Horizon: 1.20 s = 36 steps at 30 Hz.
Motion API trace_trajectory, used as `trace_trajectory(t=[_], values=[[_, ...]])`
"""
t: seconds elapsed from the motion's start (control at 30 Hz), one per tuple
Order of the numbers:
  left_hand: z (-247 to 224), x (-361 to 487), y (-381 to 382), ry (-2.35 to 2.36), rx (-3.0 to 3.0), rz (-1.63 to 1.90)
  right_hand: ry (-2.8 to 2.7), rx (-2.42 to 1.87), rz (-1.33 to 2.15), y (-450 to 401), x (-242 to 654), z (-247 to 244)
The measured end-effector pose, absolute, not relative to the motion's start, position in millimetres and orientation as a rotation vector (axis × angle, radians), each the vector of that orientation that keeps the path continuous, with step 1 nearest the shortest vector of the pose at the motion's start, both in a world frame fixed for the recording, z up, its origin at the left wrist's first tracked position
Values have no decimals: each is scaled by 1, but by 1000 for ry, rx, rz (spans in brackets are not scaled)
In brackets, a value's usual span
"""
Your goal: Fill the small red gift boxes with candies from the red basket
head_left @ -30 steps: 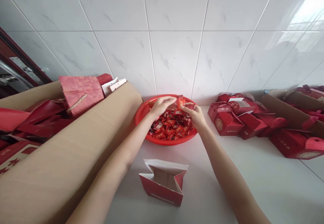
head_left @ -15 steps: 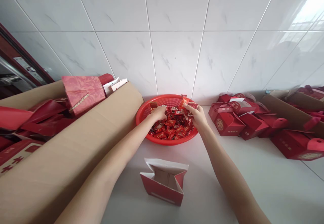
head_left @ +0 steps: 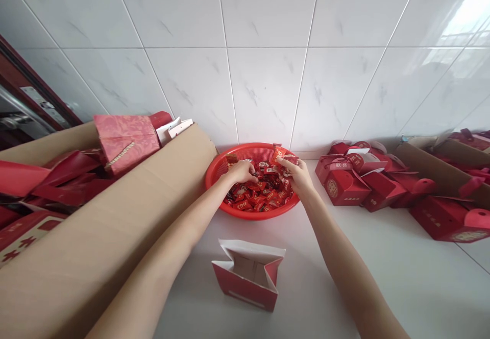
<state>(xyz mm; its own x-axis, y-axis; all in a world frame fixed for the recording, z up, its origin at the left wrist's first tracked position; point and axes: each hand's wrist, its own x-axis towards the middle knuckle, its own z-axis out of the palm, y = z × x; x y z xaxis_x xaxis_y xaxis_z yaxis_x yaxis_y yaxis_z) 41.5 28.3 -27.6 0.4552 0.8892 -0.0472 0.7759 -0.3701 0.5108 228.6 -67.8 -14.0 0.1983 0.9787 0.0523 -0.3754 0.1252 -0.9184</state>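
White wall tiles with grey marbling (head_left: pixel 264 91) rise behind a pale, smooth desk (head_left: pixel 386 262), where you work over a round red plastic basket (head_left: pixel 255 216) with a perforated wall. Small, glossy, red wrapped sweets (head_left: pixel 264 194) lie heaped inside it. Your right hand (head_left: pixel 301 177) hangs at the basket's right rim, fingers pinching a small bunch of red wrapped packets (head_left: pixel 280 152), seemingly gathered there so that the other hand alone can pick. Your left hand (head_left: pixel 241 172) reaches into the heap, fingers curled downward; whether they pinch a piece, you cannot tell from this angle. Nearer you, in front of the basket, a red paper box with a white lining (head_left: pixel 245 289) stands upright, mouth gaping, likely placed there for easy reach. On your left, a long brown cardboard carton (head_left: pixel 153 191) holds red paper packaging and a pink patterned bag with a rope handle (head_left: pixel 126 137). On your right, red card gift boxes with gold print (head_left: pixel 347 188) cluster near the tiles, probably parked aside from your working spot.
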Motion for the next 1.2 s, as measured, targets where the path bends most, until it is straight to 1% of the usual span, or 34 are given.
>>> trace_trajectory(t=[0.3, 0.43, 0.5, 0.63, 0.7, 0.9, 1.07, 1.2], values=[[-21, 42, 21, 1438, 2254, 314, -861, -939, 1173, -67, 230, -16], [-22, 41, 20, 1425, 2183, 377, -868, -929, 1161, -67, 230, -16], [-19, 43, 17, 1372, 2101, 513, -891, -923, 1150, -67, 230, -17], [-7, 51, 7, 1044, 1903, 988, -958, -935, 1138, -66, 231, -19], [-1, 57, 0, 909, 1815, 1111, -995, -939, 1167, -66, 231, -19], [6, 62, -15, 757, 1799, 974, -1070, -1016, 1161, -69, 229, -16], [5, 57, -16, 770, 1658, 957, -1005, -1012, 1146, -67, 229, -16], [4, 56, -16, 735, 1568, 963, -1058, -994, 1189, -68, 229, -16]])
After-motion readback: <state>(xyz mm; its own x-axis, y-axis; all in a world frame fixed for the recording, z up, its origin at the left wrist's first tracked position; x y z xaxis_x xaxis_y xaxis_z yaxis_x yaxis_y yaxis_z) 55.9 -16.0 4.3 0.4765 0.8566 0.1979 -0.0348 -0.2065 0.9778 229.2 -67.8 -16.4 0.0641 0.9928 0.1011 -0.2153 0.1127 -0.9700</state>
